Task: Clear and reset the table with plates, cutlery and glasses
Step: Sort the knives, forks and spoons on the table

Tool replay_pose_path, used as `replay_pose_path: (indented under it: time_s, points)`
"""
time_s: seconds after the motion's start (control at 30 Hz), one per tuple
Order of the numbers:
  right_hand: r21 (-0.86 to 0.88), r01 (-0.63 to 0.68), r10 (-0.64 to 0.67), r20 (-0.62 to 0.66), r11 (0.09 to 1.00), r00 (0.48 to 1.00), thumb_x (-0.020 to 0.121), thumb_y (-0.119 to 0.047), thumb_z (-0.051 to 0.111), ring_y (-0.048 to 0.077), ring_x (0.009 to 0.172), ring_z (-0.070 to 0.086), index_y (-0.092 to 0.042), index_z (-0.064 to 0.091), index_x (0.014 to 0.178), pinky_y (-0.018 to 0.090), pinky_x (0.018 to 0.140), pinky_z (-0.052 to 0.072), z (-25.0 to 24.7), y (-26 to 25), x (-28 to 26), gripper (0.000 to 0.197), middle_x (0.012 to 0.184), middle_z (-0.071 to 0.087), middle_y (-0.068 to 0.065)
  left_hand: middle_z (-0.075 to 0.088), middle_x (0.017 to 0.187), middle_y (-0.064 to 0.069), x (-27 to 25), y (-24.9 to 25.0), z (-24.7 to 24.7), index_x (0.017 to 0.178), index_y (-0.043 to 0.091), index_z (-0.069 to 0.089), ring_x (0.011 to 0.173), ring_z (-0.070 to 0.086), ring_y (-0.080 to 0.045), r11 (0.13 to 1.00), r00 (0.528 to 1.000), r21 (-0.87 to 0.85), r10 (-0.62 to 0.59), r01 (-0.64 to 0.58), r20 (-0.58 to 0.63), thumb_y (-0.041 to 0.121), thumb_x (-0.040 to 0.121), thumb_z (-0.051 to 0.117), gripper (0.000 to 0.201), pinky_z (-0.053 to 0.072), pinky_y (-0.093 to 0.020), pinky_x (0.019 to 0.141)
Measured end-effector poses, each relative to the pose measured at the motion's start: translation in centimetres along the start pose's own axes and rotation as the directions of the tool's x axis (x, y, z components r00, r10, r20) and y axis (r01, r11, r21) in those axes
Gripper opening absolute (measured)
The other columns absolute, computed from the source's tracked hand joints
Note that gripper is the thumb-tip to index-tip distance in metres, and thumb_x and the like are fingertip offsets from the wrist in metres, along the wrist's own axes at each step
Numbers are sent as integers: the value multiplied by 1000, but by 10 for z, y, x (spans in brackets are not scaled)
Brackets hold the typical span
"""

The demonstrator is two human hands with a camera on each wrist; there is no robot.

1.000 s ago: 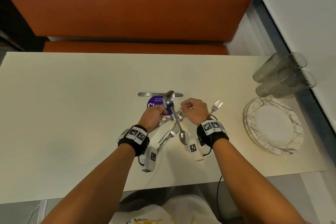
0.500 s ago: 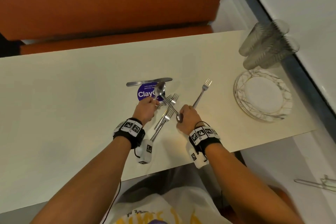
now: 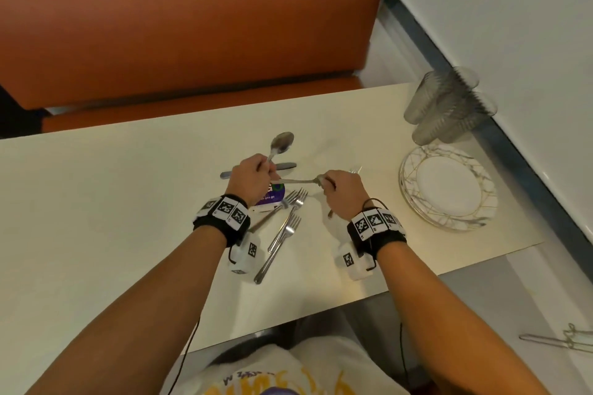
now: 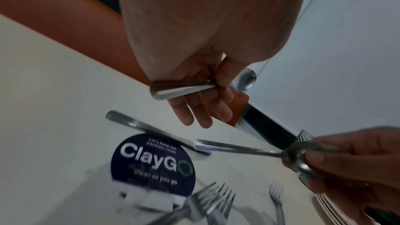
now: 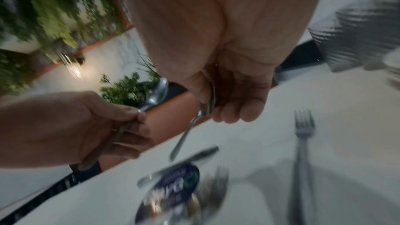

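Note:
My left hand point(image 3: 256, 175) grips the handle of a spoon point(image 3: 282, 142), its bowl pointing up and away; the left wrist view shows the handle point(image 4: 179, 89) across my curled fingers. My right hand point(image 3: 333, 189) pinches a second spoon point(image 3: 296, 181) by its bowl, handle pointing left toward the left hand. The right wrist view shows that spoon point(image 5: 194, 122) between thumb and fingers. A knife point(image 3: 285, 166) lies beyond the hands. Three forks point(image 3: 290, 212) lie between my wrists. Another fork point(image 5: 303, 139) lies on the table under my right hand.
A stack of patterned plates point(image 3: 449, 221) sits at the table's right end, with stacked ribbed glasses point(image 3: 449, 106) behind it against the wall. A purple round sticker point(image 3: 276, 197) is on the cream table point(image 3: 112, 202). An orange bench point(image 3: 192, 42) runs along the far side.
My right hand took the second spoon by its bowl and lifted it off the fork pile, swinging it to the right. My left hand raised its spoon a little farther away.

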State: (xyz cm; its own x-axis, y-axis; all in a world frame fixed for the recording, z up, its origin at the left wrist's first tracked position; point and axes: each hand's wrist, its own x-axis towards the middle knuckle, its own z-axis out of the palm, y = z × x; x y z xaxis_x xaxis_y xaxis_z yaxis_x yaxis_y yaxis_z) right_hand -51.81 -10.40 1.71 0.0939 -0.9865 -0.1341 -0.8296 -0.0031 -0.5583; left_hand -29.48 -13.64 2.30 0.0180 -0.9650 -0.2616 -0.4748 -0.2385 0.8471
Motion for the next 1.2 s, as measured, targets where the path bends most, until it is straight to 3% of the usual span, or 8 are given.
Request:
replay_pose_path:
  time_s: [0.13, 0.23, 0.3, 0.5, 0.77, 0.9, 1.07, 1.2]
  points:
    - [170, 83, -85, 4, 982, 996, 95, -12, 59, 13, 74, 69, -16, 71, 104, 23, 74, 54, -19, -19, 15, 15, 85, 74, 0, 76, 88, -1, 6, 16, -5, 97, 10, 70, 78, 70, -3, 997, 996, 34, 64, -66, 57, 14, 107, 46, 26, 44, 0, 58]
    - [296, 91, -70, -83, 951, 994, 93, -10, 67, -1, 66, 69, -19, 61, 115, 11, 64, 51, -22, -28, 24, 24, 82, 76, -1, 76, 82, -6, 5, 19, -2, 98, 12, 70, 74, 76, -19, 1000, 981, 4, -9, 8, 193, 15, 107, 48, 25, 54, -14, 58]
    - [347, 88, -38, -148, 934, 988, 92, -11, 68, 3, 64, 70, -18, 55, 116, 17, 61, 53, -21, -31, 30, 29, 78, 74, 1, 74, 76, -9, 0, 21, 1, 100, 11, 71, 60, 72, -25, 994, 951, -68, -64, 89, 302, 16, 106, 50, 23, 56, -29, 52]
    - [336, 14, 47, -174, 942, 984, 93, -20, 68, 20, 80, 70, -21, 50, 126, 30, 75, 56, -9, -26, 41, 37, 85, 72, 5, 57, 63, -10, -3, 17, 5, 96, 11, 76, 47, 40, -19, 967, 929, -155, -137, 200, 345, 12, 97, 49, 27, 30, -26, 46]
    - [196, 2, 14, -83, 981, 996, 91, -26, 70, 18, 77, 68, -18, 68, 108, 19, 71, 51, -3, -23, 63, 19, 85, 71, 2, 52, 62, -10, 3, 10, 3, 99, 7, 77, 44, 39, -21, 930, 895, -206, -205, 305, 397, 12, 94, 46, 32, 30, -24, 44]
    - [180, -17, 27, -50, 984, 998, 89, -24, 72, 22, 81, 66, -13, 68, 101, 31, 77, 54, 3, -26, 76, 17, 88, 72, 5, 53, 68, -16, 11, 2, 6, 98, 9, 76, 43, 40, -22, 943, 918, -209, -174, 260, 358, 13, 93, 42, 35, 30, -27, 46]
    - [239, -181, 177, 41, 954, 983, 88, -26, 70, 26, 73, 72, -12, 70, 92, 41, 73, 60, 25, -26, 93, 15, 81, 74, 6, 67, 86, -2, 22, -11, 4, 107, 18, 72, 59, 58, -16, 991, 944, 57, -133, 121, 302, 12, 93, 57, 21, 44, -22, 46]
    - [203, -321, 295, 149, 925, 944, 89, -29, 69, 20, 62, 72, -16, 73, 81, 31, 62, 61, 48, -20, 99, 16, 71, 74, 3, 70, 95, 1, 33, -43, -4, 102, 26, 65, 86, 70, -17, 979, 978, 193, -101, 66, 181, 13, 91, 69, 17, 61, -29, 71]
